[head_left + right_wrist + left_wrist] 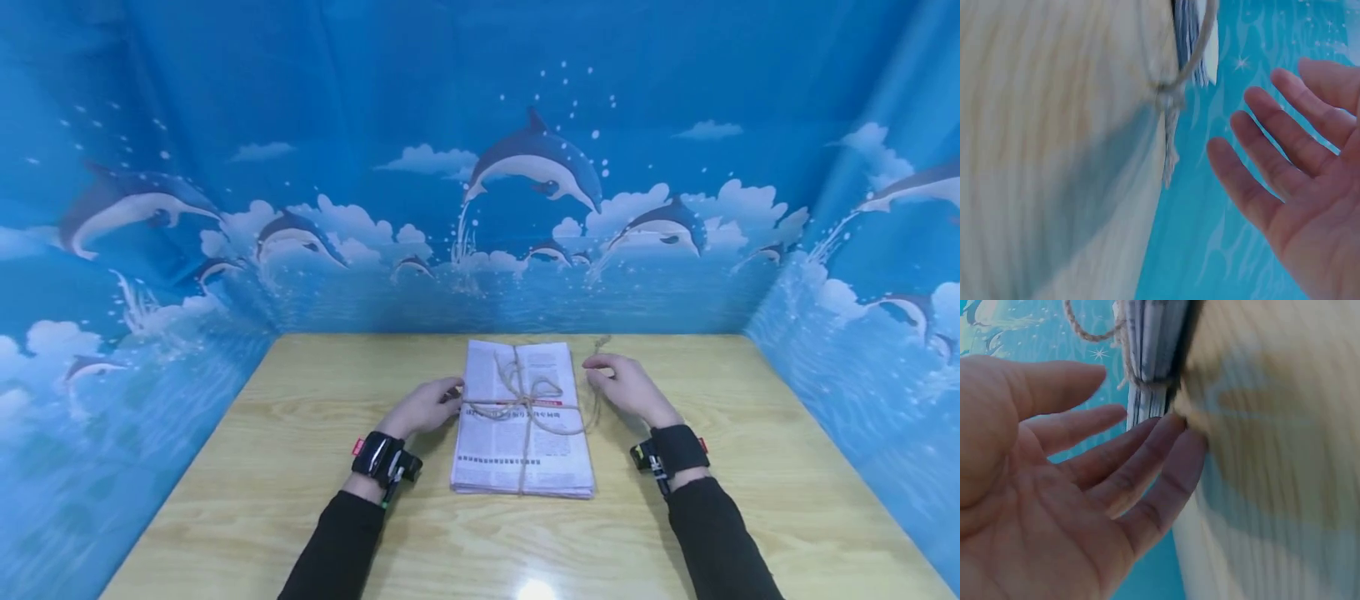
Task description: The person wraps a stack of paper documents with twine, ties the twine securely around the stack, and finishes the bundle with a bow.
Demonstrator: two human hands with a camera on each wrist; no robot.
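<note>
A flat stack of newspapers (491, 467) lies on the table, tied crosswise with brown twine (527, 402) that ends in a bow on top. In the head view my left hand (426, 407) is at the stack's left edge. The left wrist view shows that hand (1085, 481) with thumb apart and fingertips at the side of the papers (1147, 403), close to the tabletop. Right of the stack is my right hand (628, 387), fingers extended and apart from the papers. A loose twine end (1171, 144) hangs past it, and nothing is in that palm (1310, 200).
The wooden table (300, 517) carries the stack near its back edge. Blue curtains (375, 83) printed with dolphins stand behind and along both sides. A band with a small camera is on each wrist, such as the right wristband (678, 448).
</note>
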